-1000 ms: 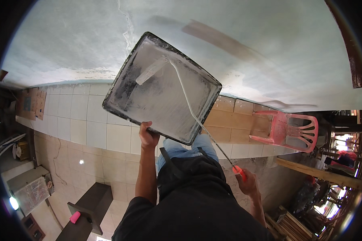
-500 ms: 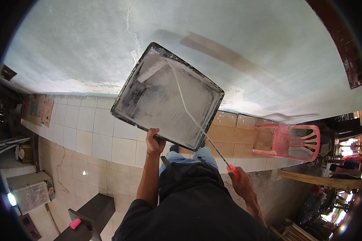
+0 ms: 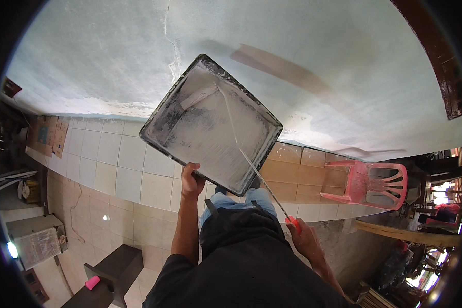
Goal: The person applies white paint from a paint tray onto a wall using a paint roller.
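Note:
My left hand (image 3: pixel 192 180) grips the near edge of a black paint tray (image 3: pixel 160 149), its thumb over the rim. Tilted in the air before the wall, the tray is coated inside with whitish-grey paint. My right hand (image 3: pixel 304 238) is closed round the red handle of a paint roller (image 3: pixel 292 223). Its long thin rod crosses the tray's near right edge and reaches toward the far corner. There the paint-covered roller head (image 3: pixel 200 97) lies against the tray's inside; its outline blends with the paint.
A pale blue-green wall (image 3: pixel 113 61) with a crack stands ahead. Cardboard (image 3: pixel 285 177) covers part of the tiled floor (image 3: pixel 131 156). On the right is a pink plastic chair (image 3: pixel 367 185); at lower left, a dark bench (image 3: pixel 115 272) bears a pink cup (image 3: pixel 92 282).
The tray has turned slightly in my left hand's grip. The roller head has shifted a little to the right and nearer, and my right hand has dropped slightly.

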{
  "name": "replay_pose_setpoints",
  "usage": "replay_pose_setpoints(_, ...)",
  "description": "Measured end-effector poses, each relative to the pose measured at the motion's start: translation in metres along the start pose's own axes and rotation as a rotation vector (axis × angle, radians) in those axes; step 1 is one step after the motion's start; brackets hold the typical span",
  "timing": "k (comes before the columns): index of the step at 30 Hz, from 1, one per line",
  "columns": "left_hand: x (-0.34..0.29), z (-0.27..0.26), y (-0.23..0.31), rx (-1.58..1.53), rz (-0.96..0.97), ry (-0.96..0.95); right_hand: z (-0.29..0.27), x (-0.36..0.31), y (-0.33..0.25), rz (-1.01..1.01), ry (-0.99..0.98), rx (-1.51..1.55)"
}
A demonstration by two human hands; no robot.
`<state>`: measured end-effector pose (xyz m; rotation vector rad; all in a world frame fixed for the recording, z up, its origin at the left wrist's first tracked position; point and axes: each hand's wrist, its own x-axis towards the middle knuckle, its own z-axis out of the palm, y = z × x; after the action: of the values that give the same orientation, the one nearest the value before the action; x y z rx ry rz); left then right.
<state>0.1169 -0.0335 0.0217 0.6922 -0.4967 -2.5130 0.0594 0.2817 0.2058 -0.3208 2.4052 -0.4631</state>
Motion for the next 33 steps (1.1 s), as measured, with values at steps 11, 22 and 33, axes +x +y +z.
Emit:
replay_pose_setpoints(11, -0.001, 0.009, 0.004, 0.03, 0.05, 0.03, -0.009, -0.011, 0.034, -0.093, 0.095, 0.037)
replay_pose_setpoints(22, 0.005, 0.025, -0.002, -0.126, 0.353, 0.066, -0.005, -0.016, 0.082, -0.271, 0.223, 0.024)
replay_pose_setpoints(33, 0.002, 0.046, 0.001, -0.165, 0.366, 0.019, -0.012, -0.037, 0.065, -0.381, 0.425, -0.024)
